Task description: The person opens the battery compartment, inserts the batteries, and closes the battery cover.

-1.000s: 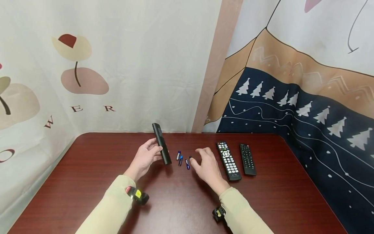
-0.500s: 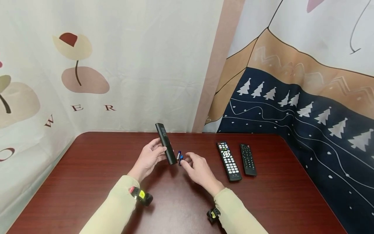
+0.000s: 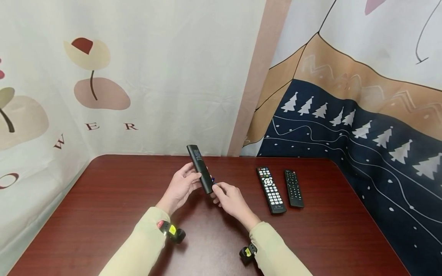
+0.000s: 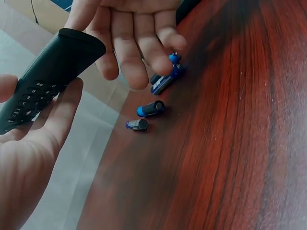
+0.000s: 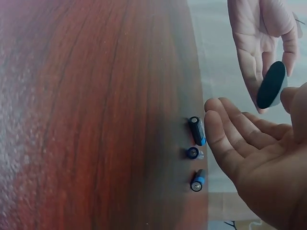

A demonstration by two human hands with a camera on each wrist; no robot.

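My left hand (image 3: pixel 179 188) grips a slim black remote control (image 3: pixel 200 168), held tilted above the table with its back toward the head view. Its number buttons show in the left wrist view. At its lower end is my right hand (image 3: pixel 232 201), the thumb laid against the remote's back edge. The other right fingers (image 4: pixel 127 55) extend loosely below. Several small blue-and-dark batteries (image 4: pixel 151 109) lie on the table just beneath the hands; in the head view the hands and remote mostly hide them. The right wrist view shows a battery (image 5: pixel 196 131) beside the right fingertips.
To the right lie a larger black remote (image 3: pixel 271 191) with white buttons and a smaller black remote (image 3: pixel 294 189). The dark red wooden table (image 3: pixel 114 214) ends at a pale printed curtain (image 3: pixel 172 96) behind. Both wrists wear small black cameras.
My right hand has moved left, from over the batteries to the remote's lower end, where its thumb now lies. My left hand has carried the remote slightly right, covering the batteries.
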